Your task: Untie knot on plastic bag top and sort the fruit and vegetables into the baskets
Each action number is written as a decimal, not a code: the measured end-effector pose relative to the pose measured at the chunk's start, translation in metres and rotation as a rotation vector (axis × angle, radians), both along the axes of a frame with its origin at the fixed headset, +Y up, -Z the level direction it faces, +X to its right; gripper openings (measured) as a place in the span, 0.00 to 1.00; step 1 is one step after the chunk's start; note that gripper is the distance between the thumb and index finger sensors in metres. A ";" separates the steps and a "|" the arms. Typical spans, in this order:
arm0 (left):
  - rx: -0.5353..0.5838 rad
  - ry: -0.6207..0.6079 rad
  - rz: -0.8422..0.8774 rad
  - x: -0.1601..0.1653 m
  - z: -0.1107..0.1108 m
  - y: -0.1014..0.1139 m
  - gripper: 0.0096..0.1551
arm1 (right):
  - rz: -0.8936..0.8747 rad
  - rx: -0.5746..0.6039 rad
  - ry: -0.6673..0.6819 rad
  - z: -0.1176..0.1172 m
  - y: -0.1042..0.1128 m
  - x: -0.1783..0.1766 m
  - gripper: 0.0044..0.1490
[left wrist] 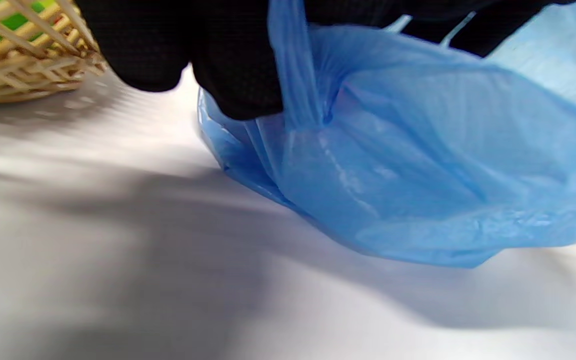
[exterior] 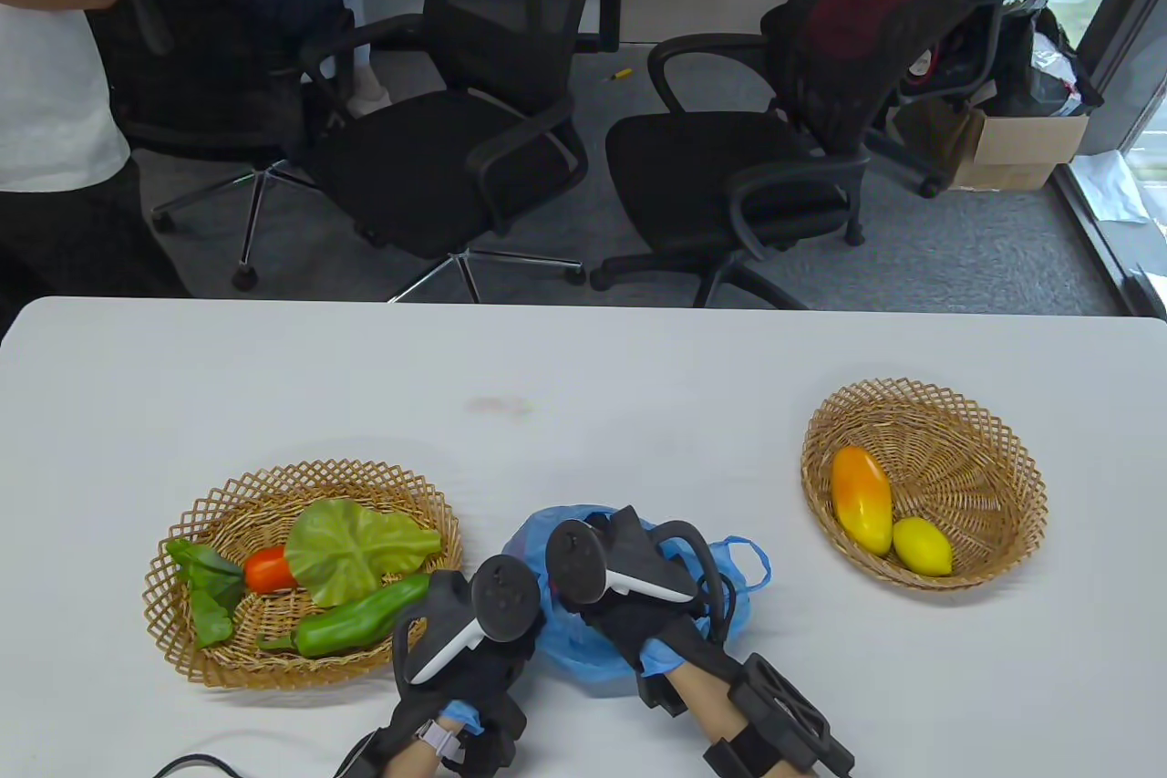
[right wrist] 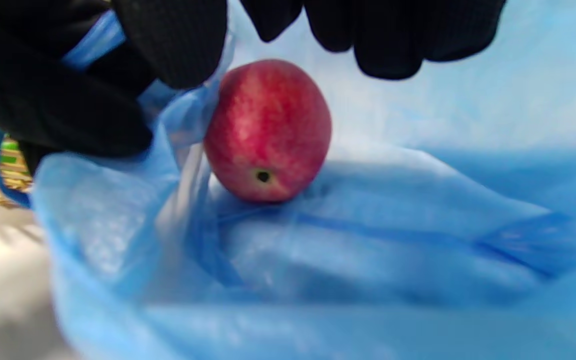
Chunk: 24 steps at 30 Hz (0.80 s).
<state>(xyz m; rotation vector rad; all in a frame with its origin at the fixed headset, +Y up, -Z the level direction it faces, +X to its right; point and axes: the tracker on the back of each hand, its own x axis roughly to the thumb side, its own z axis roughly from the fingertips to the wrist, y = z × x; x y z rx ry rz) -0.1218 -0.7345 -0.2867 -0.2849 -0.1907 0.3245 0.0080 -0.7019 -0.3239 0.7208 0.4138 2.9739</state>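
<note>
A blue plastic bag lies open on the white table between two wicker baskets. Inside it sits a red fruit, seen only in the right wrist view. My left hand pinches a strip of the bag's rim on the left side. My right hand reaches into the bag's mouth, its fingers spread just above the red fruit without closing on it. The left basket holds a lettuce leaf, a tomato and a green pepper. The right basket holds a mango and a lemon.
Two black office chairs stand beyond the table's far edge, and a person in a white shirt stands at the far left. A black cable lies at the near edge. The left basket's rim is close to my left hand.
</note>
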 end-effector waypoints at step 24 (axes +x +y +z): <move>-0.028 0.053 0.017 -0.012 -0.008 -0.005 0.32 | -0.059 -0.114 0.023 -0.038 -0.028 -0.023 0.51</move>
